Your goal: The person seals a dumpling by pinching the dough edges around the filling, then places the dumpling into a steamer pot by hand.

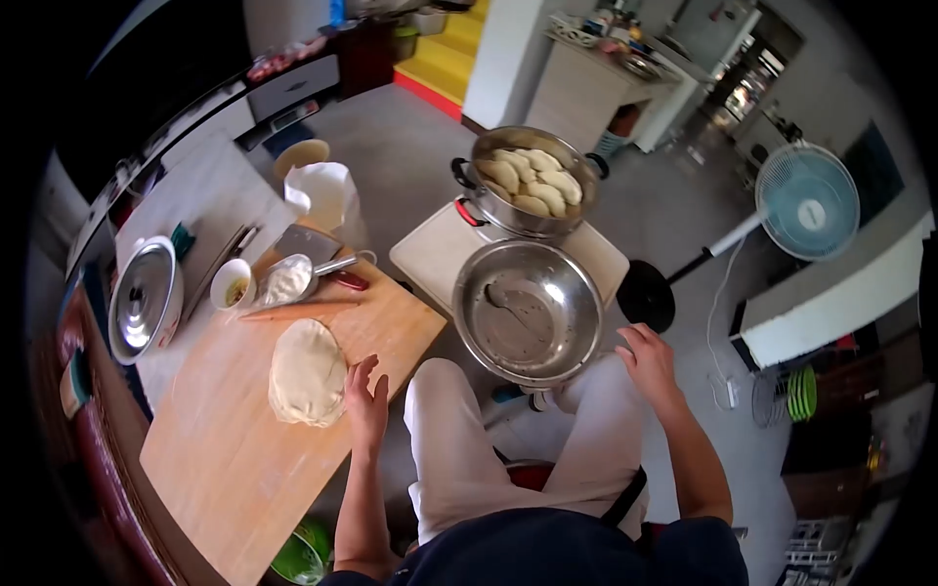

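Observation:
A flat oval piece of dough (307,376) with a crimped edge lies on the wooden board (225,459). Just right of it is my left hand (365,396), fingers apart and holding nothing. My right hand (647,354) hovers by my right knee, near the rim of a steel bowl (473,337); its fingers are spread and hold nothing. Inside the bowl rest a dark spoon (500,296) and small bits of filling. Behind it stands a steamer pot (532,227) with several large dumplings (549,184) in it.
On the board's far side are a rolling pin (301,310), a metal scoop of flour (288,280), a red-handled cleaver (305,243) and a small cup (234,285). A pot lid (147,300) leans at the left. A standing fan (809,201) is on the right, its cord on the floor.

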The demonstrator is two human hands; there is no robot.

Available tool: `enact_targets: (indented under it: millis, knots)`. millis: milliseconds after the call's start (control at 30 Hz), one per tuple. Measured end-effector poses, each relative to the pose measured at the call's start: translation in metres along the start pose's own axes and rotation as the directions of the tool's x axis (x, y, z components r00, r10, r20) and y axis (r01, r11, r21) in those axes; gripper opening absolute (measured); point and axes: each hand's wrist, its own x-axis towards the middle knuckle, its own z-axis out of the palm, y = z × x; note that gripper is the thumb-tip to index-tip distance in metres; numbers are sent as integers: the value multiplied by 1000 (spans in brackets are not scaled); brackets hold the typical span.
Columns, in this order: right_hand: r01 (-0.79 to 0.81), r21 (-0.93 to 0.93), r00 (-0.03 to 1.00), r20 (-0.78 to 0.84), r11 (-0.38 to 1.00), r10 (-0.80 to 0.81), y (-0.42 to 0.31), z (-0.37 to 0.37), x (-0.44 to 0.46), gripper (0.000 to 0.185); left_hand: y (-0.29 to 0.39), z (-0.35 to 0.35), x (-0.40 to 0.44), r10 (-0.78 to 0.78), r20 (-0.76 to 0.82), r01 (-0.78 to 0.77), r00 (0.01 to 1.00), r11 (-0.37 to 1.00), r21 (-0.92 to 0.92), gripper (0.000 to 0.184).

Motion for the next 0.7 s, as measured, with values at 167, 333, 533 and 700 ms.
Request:
enact_targets:
  millis: [167, 333, 533, 700]
  knots:
    - [-193, 49, 979, 74, 980, 189, 12, 8, -29, 32, 25, 31, 1, 8, 125, 10, 992, 990, -143, 37]
    - [-317, 124, 933, 217, 940, 286, 61, 52, -26, 36, 37, 65, 12, 15, 195, 26, 981, 979, -202, 37]
    - [-387, 317, 912, 269, 866, 309, 123, 124, -11, 44, 51, 90, 47, -45, 251, 97, 967, 976, -196, 36]
    - [-574, 520, 815, 438, 632, 380, 152, 154, 44, 47, 31, 121, 119, -10, 212, 43, 977, 987, -152, 38]
